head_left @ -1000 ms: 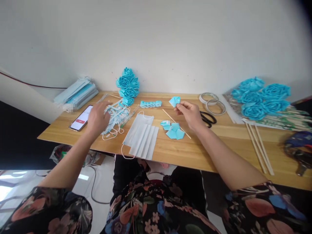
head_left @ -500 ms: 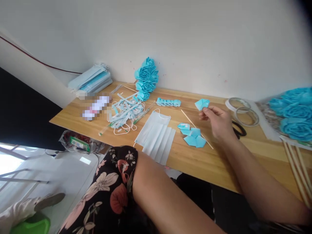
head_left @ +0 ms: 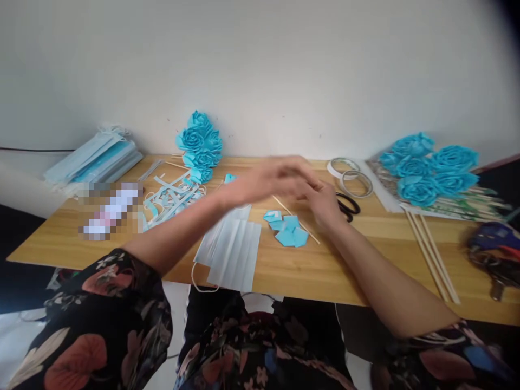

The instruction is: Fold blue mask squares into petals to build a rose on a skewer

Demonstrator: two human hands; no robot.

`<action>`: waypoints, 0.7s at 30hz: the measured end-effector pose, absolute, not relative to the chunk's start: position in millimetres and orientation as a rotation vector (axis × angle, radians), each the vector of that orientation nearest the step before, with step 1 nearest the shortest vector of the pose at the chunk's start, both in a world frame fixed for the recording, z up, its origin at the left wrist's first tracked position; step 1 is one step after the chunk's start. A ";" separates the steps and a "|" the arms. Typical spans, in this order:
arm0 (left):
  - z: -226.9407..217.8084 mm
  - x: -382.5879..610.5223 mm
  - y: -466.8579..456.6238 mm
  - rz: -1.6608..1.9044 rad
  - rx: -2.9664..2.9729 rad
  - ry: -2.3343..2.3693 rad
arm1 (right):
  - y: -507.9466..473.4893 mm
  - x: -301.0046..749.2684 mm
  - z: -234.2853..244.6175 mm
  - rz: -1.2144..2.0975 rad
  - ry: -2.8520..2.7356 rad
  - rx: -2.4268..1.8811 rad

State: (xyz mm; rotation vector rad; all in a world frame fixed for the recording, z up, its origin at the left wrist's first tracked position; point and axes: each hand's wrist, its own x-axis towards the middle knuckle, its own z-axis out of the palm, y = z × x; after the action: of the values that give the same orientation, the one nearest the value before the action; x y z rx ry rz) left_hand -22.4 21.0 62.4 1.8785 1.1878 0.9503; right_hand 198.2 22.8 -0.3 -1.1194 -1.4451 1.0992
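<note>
My left hand reaches across to the right over the table and is smeared by motion. It meets my right hand, which hovers just above the wooden stick. The left hand covers the right hand's fingertips, so whatever they hold is hidden. Several folded blue pieces lie just in front of both hands. A white face mask lies flat under my left forearm.
Black scissors and two tape rings lie right of my hands. Blue paper roses on sticks lie far right, with loose skewers and a glue gun. A small rose bunch, cut strips, a phone and stacked masks sit left.
My left hand has swung from the phone side across to my right hand. The folded blue piece seen in my right fingers earlier no longer shows. The camera swung left, then back.
</note>
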 end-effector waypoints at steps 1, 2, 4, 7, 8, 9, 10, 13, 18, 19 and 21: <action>64.9 -24.9 33.7 0.947 1.909 1.240 | 23.2 198.3 -0.3 1.098 -1.409 -1.124; 65.8 -28.6 46.3 0.949 1.931 1.299 | 23.6 198.2 -0.4 1.100 -1.363 -1.127; 62.1 -37.2 69.4 0.827 2.101 1.641 | 23.9 197.7 -0.7 1.117 -1.299 -1.127; 46.7 -45.5 93.2 0.365 2.281 1.983 | 24.1 197.0 -1.3 1.129 -1.283 -1.115; 41.2 -45.9 98.1 0.261 2.291 1.992 | 24.2 196.8 -1.6 1.131 -1.285 -1.111; 36.2 -45.4 101.8 0.197 2.293 1.980 | 24.3 196.8 -1.7 1.133 -1.285 -1.108; 32.0 -44.4 104.6 0.162 2.285 1.958 | 24.4 196.7 -1.7 1.136 -1.284 -1.108; 23.6 -41.3 110.8 0.163 2.213 1.873 | 24.3 196.6 -1.1 1.138 -1.281 -1.118; 13.3 -40.9 115.8 0.279 2.092 1.775 | 23.4 195.6 0.2 1.141 -1.298 -1.112; 12.3 -40.7 114.7 0.310 2.077 1.780 | 22.9 195.3 0.6 1.145 -1.300 -1.105; 13.0 -39.1 109.0 0.362 2.063 1.790 | 21.4 194.9 2.0 1.159 -1.301 -1.090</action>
State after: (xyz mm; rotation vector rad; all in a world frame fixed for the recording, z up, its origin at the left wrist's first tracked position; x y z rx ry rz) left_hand -39.1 109.0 13.0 2.0632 1.7901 0.3619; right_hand 194.9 21.4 2.0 -1.0904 -1.3010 1.1588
